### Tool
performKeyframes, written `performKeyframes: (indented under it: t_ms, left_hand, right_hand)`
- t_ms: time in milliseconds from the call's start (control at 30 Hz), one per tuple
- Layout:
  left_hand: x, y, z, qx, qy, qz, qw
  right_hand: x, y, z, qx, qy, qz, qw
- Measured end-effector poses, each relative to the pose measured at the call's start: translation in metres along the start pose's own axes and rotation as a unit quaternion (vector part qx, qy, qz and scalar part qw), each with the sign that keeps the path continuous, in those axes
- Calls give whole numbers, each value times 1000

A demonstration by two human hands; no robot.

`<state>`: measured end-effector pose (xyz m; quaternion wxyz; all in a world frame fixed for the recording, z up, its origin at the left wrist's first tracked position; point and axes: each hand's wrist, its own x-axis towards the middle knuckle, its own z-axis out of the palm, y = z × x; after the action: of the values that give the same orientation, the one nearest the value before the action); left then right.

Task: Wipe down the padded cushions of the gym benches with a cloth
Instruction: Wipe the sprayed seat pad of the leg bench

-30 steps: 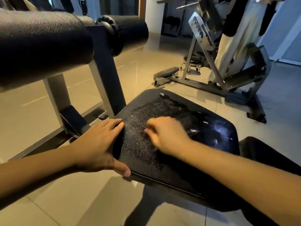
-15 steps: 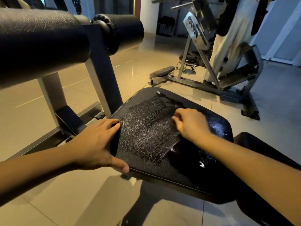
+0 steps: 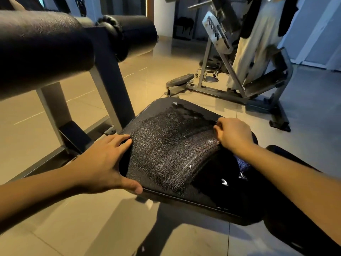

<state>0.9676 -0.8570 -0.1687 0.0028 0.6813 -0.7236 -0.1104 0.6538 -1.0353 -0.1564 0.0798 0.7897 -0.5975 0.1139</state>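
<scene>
Rightward is where the right hand point(image 3: 233, 133) has travelled in the last half second, from near the middle of the black padded seat cushion point(image 3: 166, 148) to its far right edge, and the pale, streaked swath across the grained surface is now wider. Its fingers are curled under in a fist, knuckles up; whether the cloth is bunched inside cannot be told (none of it shows). The left hand point(image 3: 103, 163) has stayed on the cushion's left edge and grips it, four fingers over the top and the thumb hooked along the near rim. The cushion fills the centre of the frame, with both forearms coming in from the bottom corners.

Across the upper left looms a thick black cylindrical roller pad point(image 3: 40, 52), close and blurred. A second black roller point(image 3: 136, 36) sits behind it on a grey steel upright point(image 3: 110, 85) just left of the cushion. A grey metal exercise machine point(image 3: 221, 43) stands at the upper right on glossy beige floor tiles point(image 3: 92, 228), well apart.
</scene>
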Motion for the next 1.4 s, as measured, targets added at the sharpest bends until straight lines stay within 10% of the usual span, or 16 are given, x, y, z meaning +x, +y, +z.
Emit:
performKeyframes:
  t_ms: [267, 533, 833, 1067, 1400]
  left_hand:
    - [2, 0, -2, 17, 8, 2, 1000]
    - [-1, -2, 4, 8, 16, 9, 1000]
    - [0, 3, -2, 9, -6, -8, 1000]
    - [-2, 5, -2, 9, 0, -6, 1000]
    - [-1, 5, -5, 3, -10, -9, 1000]
  right_hand:
    - [-111, -126, -26, 167, -27, -342, 925]
    - [-7, -1, -5, -13, -5, -17, 1000]
    - [-99, -112, -27, 181, -71, -305, 932]
    - [-11, 8, -8, -3, -2, 9, 1000]
    - [-87, -108, -23, 135, -34, -297, 944]
